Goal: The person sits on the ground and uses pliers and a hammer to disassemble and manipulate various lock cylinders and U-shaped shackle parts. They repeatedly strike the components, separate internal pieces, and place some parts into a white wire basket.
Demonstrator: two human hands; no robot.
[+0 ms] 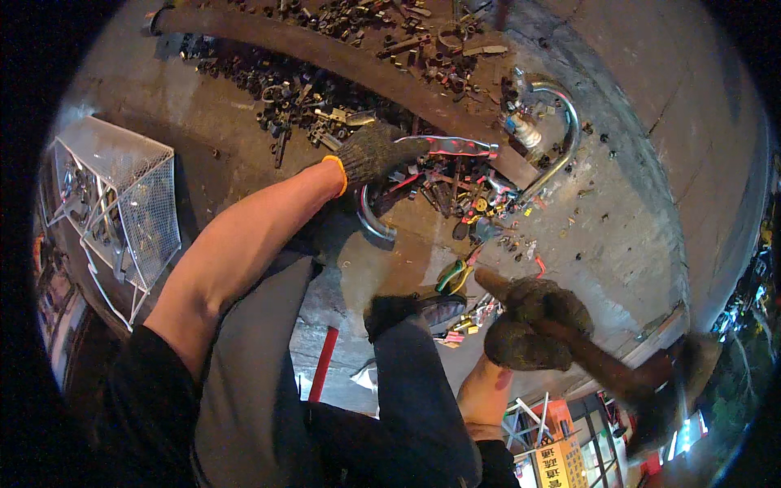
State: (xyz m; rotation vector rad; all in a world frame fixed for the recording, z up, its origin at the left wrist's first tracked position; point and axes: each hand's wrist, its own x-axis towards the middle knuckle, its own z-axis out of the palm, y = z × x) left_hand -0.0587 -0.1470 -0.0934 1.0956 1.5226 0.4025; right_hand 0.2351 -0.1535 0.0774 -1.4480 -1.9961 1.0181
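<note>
A dark knit glove with an orange cuff covers my left hand [370, 156]. Its fingers are closed around one end of a shiny metal tube [460, 146], which lies across a long rusty beam [342, 61]. My right hand [541, 324], also gloved, grips the handle of a hammer [598, 358], held up and apart from the tube. The hammer's head is blurred toward the lower right. Below the beam, pliers [460, 272] with green and yellow handles lie on the ground. A curved chrome tube [573, 122] rests near the beam's right end.
Loose metal fittings [301, 106] are heaped along the beam, with more tools and parts [455, 187] below it. At the left stands a white mesh rack [150, 195]. A red bar [323, 363] lies by my legs; a yellow sign board [561, 464] is at the lower right.
</note>
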